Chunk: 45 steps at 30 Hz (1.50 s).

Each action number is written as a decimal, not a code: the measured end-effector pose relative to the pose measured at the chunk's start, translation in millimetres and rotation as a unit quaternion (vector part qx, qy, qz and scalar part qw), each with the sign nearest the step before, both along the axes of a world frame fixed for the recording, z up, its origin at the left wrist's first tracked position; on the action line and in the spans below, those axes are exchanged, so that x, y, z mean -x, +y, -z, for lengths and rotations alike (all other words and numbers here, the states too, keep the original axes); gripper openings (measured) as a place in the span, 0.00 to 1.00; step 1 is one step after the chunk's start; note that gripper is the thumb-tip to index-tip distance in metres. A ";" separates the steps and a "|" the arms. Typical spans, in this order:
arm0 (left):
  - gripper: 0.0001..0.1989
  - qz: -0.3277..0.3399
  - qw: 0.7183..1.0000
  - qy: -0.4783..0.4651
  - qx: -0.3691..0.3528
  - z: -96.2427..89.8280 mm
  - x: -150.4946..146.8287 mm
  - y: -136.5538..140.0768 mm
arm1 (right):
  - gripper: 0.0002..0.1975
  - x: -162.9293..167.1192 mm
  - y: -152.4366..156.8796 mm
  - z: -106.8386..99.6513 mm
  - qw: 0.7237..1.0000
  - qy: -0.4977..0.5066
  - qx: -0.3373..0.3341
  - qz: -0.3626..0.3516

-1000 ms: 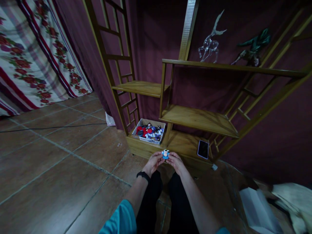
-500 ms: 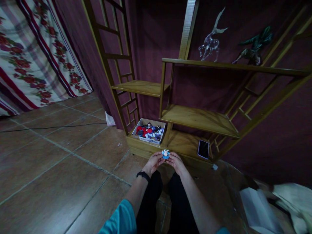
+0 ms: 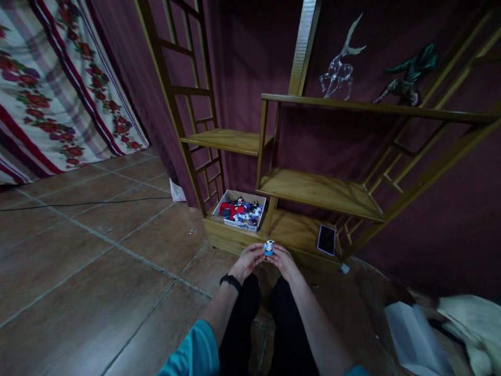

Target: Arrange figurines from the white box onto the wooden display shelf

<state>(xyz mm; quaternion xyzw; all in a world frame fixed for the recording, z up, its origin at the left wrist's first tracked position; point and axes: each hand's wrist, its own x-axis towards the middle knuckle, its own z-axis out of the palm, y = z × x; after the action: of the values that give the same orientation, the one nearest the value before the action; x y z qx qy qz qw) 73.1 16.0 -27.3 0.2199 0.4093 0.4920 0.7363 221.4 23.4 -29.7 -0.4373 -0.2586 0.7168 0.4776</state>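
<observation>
A small blue-and-white toy figurine [image 3: 269, 247] is held upright between both hands, in front of the shelf's lowest board. My left hand [image 3: 250, 259] pinches it from the left side, fingers closed. My right hand [image 3: 283, 261] grips it from the right with thumb and fingertips. Fingers hide part of its edges. Just beyond, on the lowest board, stands an open white box [image 3: 254, 225] full of small red, black, purple and white figurines [image 3: 241, 210].
A wooden shelf unit [image 3: 321, 193] spans the front. A tablet or phone [image 3: 326, 240] lies at its lower right. A clear deer ornament [image 3: 340, 68] and a dark green statue [image 3: 410, 75] stand on the upper board. A black cable [image 3: 86, 204] crosses the tiled floor.
The figurine has turned slightly and shifted a little to the right between my fingers. Both hands stay in nearly the same place.
</observation>
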 end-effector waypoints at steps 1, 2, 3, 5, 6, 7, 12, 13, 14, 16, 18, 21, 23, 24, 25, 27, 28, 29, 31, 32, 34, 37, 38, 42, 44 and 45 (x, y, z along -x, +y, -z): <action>0.12 -0.001 1.000 0.001 -0.003 0.0 -0.3 -0.2 | 0.12 0.0 -0.3 -0.7 1.000 0.003 -0.001 -0.001; 0.12 -0.002 1.000 0.002 -0.005 0.0 -0.5 -0.4 | 0.12 -0.1 -0.6 -1.3 1.000 0.005 -0.002 -0.003; 0.13 -0.004 1.000 0.002 -0.006 -0.1 -0.7 -0.4 | 0.12 -0.1 -0.9 -1.8 1.000 0.006 -0.004 -0.006; 0.13 -0.011 1.000 0.002 -0.005 -0.4 -0.9 -0.2 | 0.12 -0.3 -1.2 -2.1 1.000 0.005 -0.007 -0.011; 0.13 -0.018 1.000 0.002 -0.003 -0.5 -1.0 0.0 | 0.12 -0.4 -1.2 -2.0 1.000 0.002 -0.008 -0.013; 0.12 -0.023 1.000 0.001 -0.001 -0.5 -1.1 0.3 | 0.13 -0.5 -1.1 -1.8 1.000 -0.001 -0.008 -0.014; 0.08 -0.030 0.999 -0.008 0.006 0.8 -0.7 1.3 | 0.14 -0.7 -1.7 -1.6 1.000 -0.011 -0.016 -0.023; 0.08 -0.030 0.999 -0.011 0.007 1.0 -0.7 1.4 | 0.14 -0.6 -2.2 -2.0 0.999 -0.011 -0.018 -0.024; 0.07 -0.029 0.999 -0.014 0.009 1.1 -0.7 1.4 | 0.14 -0.5 -2.7 -2.4 0.999 -0.012 -0.021 -0.025; 0.06 -0.026 0.999 -0.020 0.014 0.9 -1.0 1.3 | 0.14 -0.2 -3.8 -3.5 0.999 -0.014 -0.023 -0.025; 0.07 -0.024 0.999 -0.024 0.017 0.3 -1.3 1.3 | 0.14 0.1 -4.8 -4.8 0.999 -0.018 -0.024 -0.022; 0.08 -0.019 0.999 -0.027 0.019 -0.1 -1.5 1.4 | 0.15 0.0 -6.2 -7.0 0.999 -0.017 -0.031 -0.024; 0.08 -0.018 0.999 -0.029 0.019 0.4 -1.3 1.8 | 0.15 -0.2 -7.1 -8.5 0.999 -0.013 -0.036 -0.029; 0.07 -0.017 0.999 -0.029 0.020 1.0 -1.1 2.0 | 0.16 -0.3 -7.5 -9.1 0.999 -0.011 -0.039 -0.032; 0.07 -0.017 0.999 -0.029 0.019 1.7 -0.9 2.1 | 0.16 -0.3 -7.9 -9.5 0.999 -0.009 -0.042 -0.034; 0.07 -0.016 0.999 -0.032 0.014 3.1 -0.5 2.4 | 0.17 -0.3 -8.5 -10.0 0.998 -0.009 -0.047 -0.037; 0.07 -0.016 0.999 -0.033 0.011 3.7 -0.3 2.4 | 0.18 -0.2 -8.8 -10.0 0.998 -0.010 -0.051 -0.037; 0.07 -0.017 0.999 -0.034 0.008 4.2 -0.3 2.4 | 0.18 0.0 -9.0 -10.0 0.998 -0.011 -0.056 -0.035; 0.07 -0.019 0.999 -0.033 0.006 4.4 -0.2 2.2 | 0.19 0.3 -9.2 -9.9 0.997 -0.013 -0.063 -0.031; 0.06 -0.020 0.999 -0.030 0.006 4.1 -0.2 2.0 | 0.20 0.4 -9.3 -9.9 0.997 -0.014 -0.067 -0.030; 0.06 -0.021 0.999 -0.024 0.006 3.2 -0.2 1.5 | 0.21 0.5 -9.1 -9.7 0.997 -0.015 -0.072 -0.029; 0.08 -0.014 1.000 -0.019 -0.001 1.5 0.0 0.8 | 0.21 0.2 -8.5 -9.0 0.997 -0.012 -0.076 -0.024; 0.08 -0.011 1.000 -0.019 -0.004 1.1 0.1 0.7 | 0.22 0.1 -8.2 -8.4 0.997 -0.010 -0.077 -0.021; 0.09 -0.014 1.000 -0.016 -0.001 0.7 0.3 0.7 | 0.21 -0.3 -7.1 -4.8 0.997 0.005 -0.074 -0.019; 0.09 -0.012 1.000 -0.018 0.001 0.5 0.4 0.9 | 0.20 -0.6 -6.6 -2.9 0.997 0.010 -0.068 -0.020; 0.09 -0.009 1.000 -0.020 0.001 0.3 0.5 1.1 | 0.20 -0.7 -6.3 -2.1 0.998 0.010 -0.065 -0.019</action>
<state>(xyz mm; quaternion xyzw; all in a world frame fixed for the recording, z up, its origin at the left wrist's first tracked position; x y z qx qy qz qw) 72.7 17.1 -27.7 0.2056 0.3964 0.5023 0.7405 222.2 17.0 -27.6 -0.3929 -0.3080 0.7121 0.4936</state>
